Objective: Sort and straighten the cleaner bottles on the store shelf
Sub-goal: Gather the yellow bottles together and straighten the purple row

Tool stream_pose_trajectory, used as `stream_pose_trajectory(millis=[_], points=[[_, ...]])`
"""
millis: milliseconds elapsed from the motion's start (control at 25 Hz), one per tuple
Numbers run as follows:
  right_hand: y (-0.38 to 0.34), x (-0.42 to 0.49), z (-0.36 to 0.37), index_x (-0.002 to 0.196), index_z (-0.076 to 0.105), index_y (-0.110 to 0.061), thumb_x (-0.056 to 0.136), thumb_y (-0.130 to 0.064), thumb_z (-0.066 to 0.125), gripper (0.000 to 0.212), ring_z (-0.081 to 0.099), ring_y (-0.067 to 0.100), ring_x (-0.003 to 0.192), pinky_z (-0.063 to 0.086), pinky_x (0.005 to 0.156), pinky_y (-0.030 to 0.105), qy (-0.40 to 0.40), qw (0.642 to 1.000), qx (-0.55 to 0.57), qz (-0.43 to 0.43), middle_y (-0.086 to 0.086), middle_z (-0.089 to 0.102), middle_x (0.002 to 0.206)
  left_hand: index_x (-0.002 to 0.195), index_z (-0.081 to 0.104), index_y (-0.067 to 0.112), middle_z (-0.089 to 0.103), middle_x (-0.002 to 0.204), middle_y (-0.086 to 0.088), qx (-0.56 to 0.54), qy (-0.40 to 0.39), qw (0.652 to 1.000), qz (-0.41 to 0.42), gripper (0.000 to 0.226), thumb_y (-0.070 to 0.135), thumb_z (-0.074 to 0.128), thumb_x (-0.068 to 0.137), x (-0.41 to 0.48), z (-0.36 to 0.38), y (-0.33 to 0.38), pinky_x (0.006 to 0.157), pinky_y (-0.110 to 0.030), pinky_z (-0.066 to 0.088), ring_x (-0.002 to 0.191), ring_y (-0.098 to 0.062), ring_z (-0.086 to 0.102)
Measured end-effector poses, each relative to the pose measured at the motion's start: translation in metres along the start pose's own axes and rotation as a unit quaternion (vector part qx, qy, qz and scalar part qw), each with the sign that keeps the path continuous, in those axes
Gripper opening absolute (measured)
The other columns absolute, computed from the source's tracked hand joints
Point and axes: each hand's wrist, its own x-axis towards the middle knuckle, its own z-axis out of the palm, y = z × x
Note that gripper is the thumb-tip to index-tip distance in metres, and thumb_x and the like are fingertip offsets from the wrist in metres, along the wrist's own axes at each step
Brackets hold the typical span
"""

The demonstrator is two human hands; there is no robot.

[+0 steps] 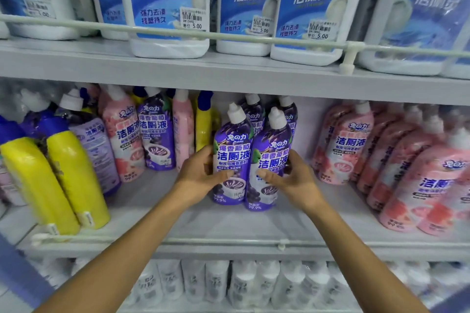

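Observation:
Two purple cleaner bottles with white caps stand side by side at the middle of the grey middle shelf point(208, 221). My left hand point(201, 173) grips the left purple bottle point(232, 145), thumb across its label. My right hand point(287, 178) grips the right purple bottle point(272, 150) the same way. Two more purple bottles point(254, 112) stand behind them. Pink bottles point(353, 145) fill the right side. On the left stand mixed pink point(124, 132), purple point(155, 134) and yellow bottles point(73, 173).
A rail point(229, 241) runs along the shelf's front edge. The upper shelf holds large white bottles with blue labels point(167, 2) behind a rail. White bottles point(241, 284) line the shelf below. Bare shelf floor shows on either side of the two held bottles.

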Motion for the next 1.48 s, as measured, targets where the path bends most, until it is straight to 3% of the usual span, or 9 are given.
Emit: stream_pose_trajectory(millis=[120,240,360,600,800,1000,1160,1320,1480], points=[[0.004,0.015,-0.006,0.114,0.059,-0.022,0.074,-0.039,0.09,0.053,0.064,-0.014,0.076,0.045,0.063,0.004,0.079,0.995,-0.052,0.021,-0.023,0.068,0.095,0.122,0.061,0.017,0.075,0.113,0.006,0.019,-0.008,1.0,-0.001,0.045,0.017,0.083,0.083,0.016,0.017,0.005,0.084,-0.028,0.061,0.099,-0.006,0.073],[0.028,0.028,-0.011,0.119,0.06,-0.016,0.073,-0.04,0.091,0.06,0.068,0.009,0.086,0.053,0.076,0.025,0.125,0.987,-0.095,0.03,-0.007,0.073,0.101,0.118,0.063,0.014,0.076,0.108,0.003,0.041,0.03,0.999,0.008,0.041,0.017,0.083,0.083,0.027,0.035,-0.006,0.079,-0.023,0.06,0.09,0.001,0.072],[0.046,0.031,-0.015,0.119,0.061,-0.012,0.074,-0.031,0.091,0.058,0.069,0.011,0.085,0.061,0.083,0.039,0.108,0.989,-0.086,0.045,-0.003,0.074,0.104,0.118,0.064,0.016,0.074,0.102,0.006,0.067,0.064,0.996,0.009,0.042,0.014,0.084,0.081,0.03,0.047,-0.019,0.068,-0.009,0.052,0.083,0.011,0.068],[0.059,0.038,-0.013,0.12,0.063,-0.016,0.079,-0.028,0.088,0.05,0.07,0.008,0.087,0.06,0.081,0.029,0.09,0.994,-0.054,0.01,-0.01,0.071,0.099,0.125,0.065,0.01,0.076,0.109,0.001,0.047,0.093,0.994,0.015,0.046,0.016,0.083,0.083,0.04,0.055,-0.027,0.071,-0.014,0.056,0.091,0.001,0.072],[0.064,0.033,-0.011,0.124,0.063,-0.014,0.079,-0.024,0.087,0.052,0.065,-0.003,0.083,0.048,0.071,0.003,0.09,0.994,-0.058,-0.001,-0.009,0.07,0.1,0.124,0.062,0.015,0.074,0.106,0.005,0.051,0.104,0.993,0.008,0.048,0.018,0.084,0.081,0.032,0.06,-0.025,0.077,-0.025,0.061,0.092,-0.002,0.072],[0.05,0.03,-0.021,0.13,0.06,-0.013,0.08,-0.027,0.087,0.059,0.067,0.013,0.095,0.053,0.081,0.014,0.042,0.997,-0.058,0.009,-0.006,0.069,0.109,0.128,0.061,0.014,0.074,0.111,0.004,0.053,0.049,0.997,-0.002,0.052,0.015,0.084,0.081,0.031,0.052,-0.016,0.079,-0.02,0.06,0.093,0.001,0.071],[0.033,0.02,-0.033,0.133,0.058,-0.018,0.08,-0.037,0.086,0.062,0.068,0.017,0.105,0.058,0.093,0.039,0.034,0.998,-0.052,0.024,-0.005,0.069,0.12,0.144,0.051,0.012,0.068,0.12,-0.003,0.043,-0.01,0.999,-0.024,0.068,0.011,0.081,0.083,0.031,0.029,-0.006,0.076,-0.012,0.054,0.109,-0.021,0.068],[0.022,-0.012,-0.026,0.134,0.058,-0.02,0.08,-0.05,0.082,0.066,0.066,0.016,0.11,0.056,0.097,0.046,0.032,0.996,-0.08,-0.003,-0.014,0.066,0.118,0.142,0.051,0.012,0.062,0.127,-0.012,0.049,0.027,0.998,-0.026,0.067,0.012,0.082,0.082,0.01,-0.007,-0.012,0.08,-0.017,0.049,0.112,-0.024,0.062],[-0.014,-0.028,0.01,0.145,0.052,-0.019,0.077,-0.058,0.08,0.083,0.064,0.009,0.118,0.055,0.101,0.04,-0.02,0.995,-0.08,-0.049,-0.012,0.062,0.132,0.134,0.057,0.016,0.063,0.118,-0.004,0.059,0.101,0.993,-0.01,0.063,0.006,0.084,0.078,-0.022,-0.06,-0.014,0.088,-0.018,0.051,0.114,-0.022,0.061]])
